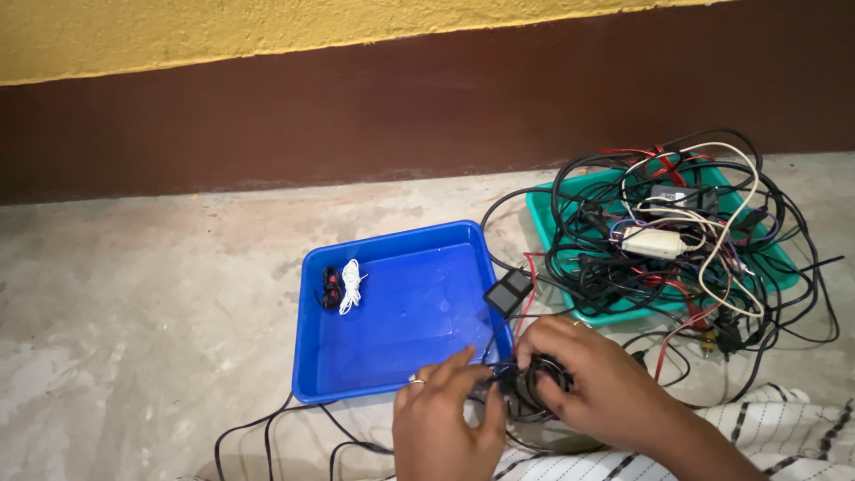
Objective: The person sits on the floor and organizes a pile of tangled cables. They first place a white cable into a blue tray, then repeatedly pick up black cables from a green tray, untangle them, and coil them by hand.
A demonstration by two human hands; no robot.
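Note:
Low in the head view, my left hand (443, 419) and my right hand (592, 383) meet over a coil of black cable (534, 385). Both hands grip it, the left at its left side, the right over its top and right. The coil sits just off the front right corner of a blue plastic tray (392, 374). A ring shows on my left hand. A black adapter block (508, 291) lies at the tray's right edge, its cord running down toward my hands.
Inside the blue tray lie a small black-red bundled cord (330, 287) and a white bundled cord (352, 285). A green tray (548, 223) at right holds a tangled heap of cables and adapters. Loose black cable (267, 432) trails on the concrete floor. Striped cloth (784, 428) at lower right.

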